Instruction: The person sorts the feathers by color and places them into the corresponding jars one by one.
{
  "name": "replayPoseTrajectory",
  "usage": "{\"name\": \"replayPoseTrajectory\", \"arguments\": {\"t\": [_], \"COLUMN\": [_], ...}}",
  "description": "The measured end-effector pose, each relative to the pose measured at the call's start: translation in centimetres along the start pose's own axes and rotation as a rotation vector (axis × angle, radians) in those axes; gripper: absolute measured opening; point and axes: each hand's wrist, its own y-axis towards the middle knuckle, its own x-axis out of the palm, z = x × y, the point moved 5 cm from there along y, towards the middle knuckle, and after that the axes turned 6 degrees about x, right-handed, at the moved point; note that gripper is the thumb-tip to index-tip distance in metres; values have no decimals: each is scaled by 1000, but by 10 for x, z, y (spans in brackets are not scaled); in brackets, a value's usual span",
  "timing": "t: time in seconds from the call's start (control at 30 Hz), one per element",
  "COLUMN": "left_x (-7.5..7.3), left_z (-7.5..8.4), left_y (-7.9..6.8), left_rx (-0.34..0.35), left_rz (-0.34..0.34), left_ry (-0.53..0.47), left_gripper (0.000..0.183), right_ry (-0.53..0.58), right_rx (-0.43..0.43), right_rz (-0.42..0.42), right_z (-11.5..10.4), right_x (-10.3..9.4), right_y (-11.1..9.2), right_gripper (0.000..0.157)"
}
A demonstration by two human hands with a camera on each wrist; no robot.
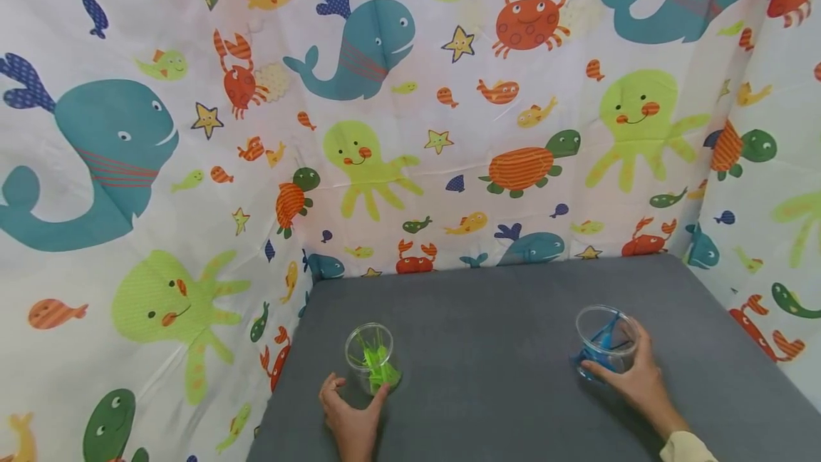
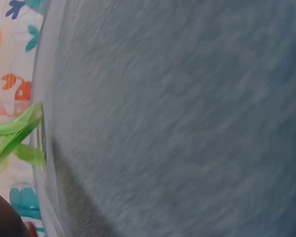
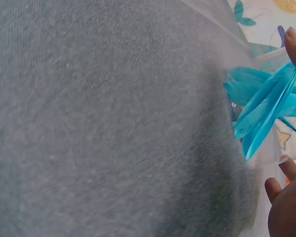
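On the right of the head view, my right hand (image 1: 644, 380) curls round a clear plastic cup (image 1: 580, 326). Thin, glossy blue pieces (image 1: 603, 341) lie inside it; in the right wrist view these blue pieces (image 3: 266, 98) look like long translucent strips, with fingers (image 3: 274, 190) below them. To the left stands a second clear cup (image 1: 349, 351) with bright green pieces (image 1: 378, 366) of similar slender shape. My left hand (image 1: 353, 416) is spread at its near side, thumb close to the cup's lower edge and fingers apart from its left side. Green pieces (image 2: 15, 133) show at the left wrist view's edge.
Both cups are on a dark grey cloth-covered table (image 1: 474, 376). A white curtain (image 1: 385, 113) printed with sea animals stands along the back and both sides of the table. A wide stretch of grey surface lies between the two cups.
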Motion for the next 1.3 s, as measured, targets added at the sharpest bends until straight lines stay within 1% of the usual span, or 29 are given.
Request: {"name": "replayPoseTrajectory", "arguments": {"t": [0.07, 0.1, 0.17, 0.27, 0.4, 0.63, 0.8, 0.9, 1.1, 1.3], "left_x": [4, 6, 9, 11, 15, 22, 27, 29, 35, 42], "left_z": [-2, -3, -3, -5, -7, -8, -8, -6, -1, 5], "left_y": [3, 5, 8, 13, 17, 21, 20, 20, 16, 11], "left_rx": [-72, -93, -109, -100, -87, -83, -77, -65, -22, 7], "left_rz": [-76, -110, -159, -192, -208, -240, -263, -258, -244, -252], "left_ry": [-10, -19, -21, -23, -9, 13, 23, 27, -10, -47], "left_gripper": [100, 108, 118, 123, 119, 110, 109, 109, 105, 104], "right_ry": [7, 8, 20, 11, 3, 44, 42, 26, 17, 12], "right_rx": [13, 20, 33, 48, 24, -62, -79, -79, -80, -128], "right_rz": [1, 3, 4, 1, 3, 16, 2, -14, -40, -35], "right_z": [3, 4, 5, 6, 3, -1, -4, -7, -14, -20], "right_x": [-2, -2, -3, -3, -1, 4, 9, 11, 17, 24], "right_y": [-2, -3, -5, -7, -7, -7, -7, -7, -10, -10], "right_gripper": [128, 128, 128, 127, 125, 123, 121, 119, 118, 118]}}
